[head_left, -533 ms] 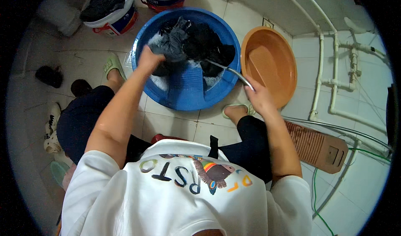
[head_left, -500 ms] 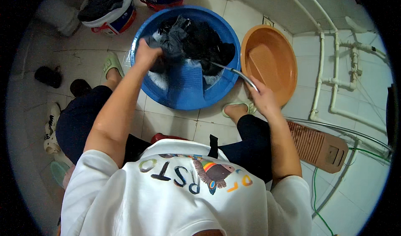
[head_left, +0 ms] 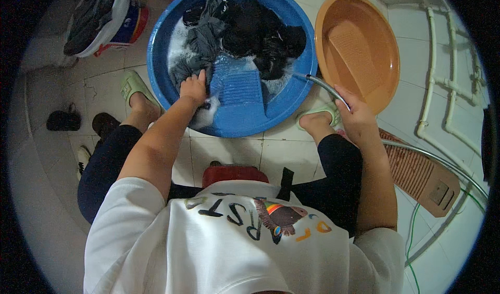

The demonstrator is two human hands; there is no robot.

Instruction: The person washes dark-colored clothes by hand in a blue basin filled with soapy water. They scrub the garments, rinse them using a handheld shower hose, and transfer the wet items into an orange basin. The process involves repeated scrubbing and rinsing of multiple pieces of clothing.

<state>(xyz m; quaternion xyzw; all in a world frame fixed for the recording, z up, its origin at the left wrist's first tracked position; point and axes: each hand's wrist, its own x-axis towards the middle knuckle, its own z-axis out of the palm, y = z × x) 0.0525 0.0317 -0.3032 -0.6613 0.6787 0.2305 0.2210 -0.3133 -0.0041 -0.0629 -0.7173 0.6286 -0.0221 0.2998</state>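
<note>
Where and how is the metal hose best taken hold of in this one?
Probably just behind its spraying end, coming from the person's right. The metal hose curves there with its tip pointing left into the blue tub, while its long tail runs off to the right. The right hand grips about there, leaving the tip uncovered.

Pale tiled floor (head_left: 224, 151), blue basin (head_left: 234, 122), orange basin (head_left: 383, 49) beside it, bucket (head_left: 125, 31), green slippers (head_left: 128, 83)
</note>
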